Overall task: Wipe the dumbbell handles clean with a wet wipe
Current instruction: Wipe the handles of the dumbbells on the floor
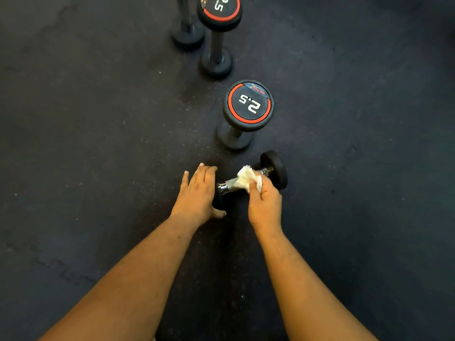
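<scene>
A dumbbell (pixel 251 179) lies on its side on the dark rubber floor (pixel 98 143). The left hand (pixel 198 193), fingers straight, presses flat on its near weight. The right hand (pixel 264 200) pinches a crumpled white wipe (pixel 245 179) against the metal handle. Beyond, three more dumbbells stand on end, the nearest (pixel 246 112) marked 2.5

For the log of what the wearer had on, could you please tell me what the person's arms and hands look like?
Both forearms are bare as far as the frame shows: no sleeves or cuffs in view. The left hand and right hand wear no gloves, and no rings, watch or wristbands are visible. The left hand's fingernails look short and unpainted.
</scene>
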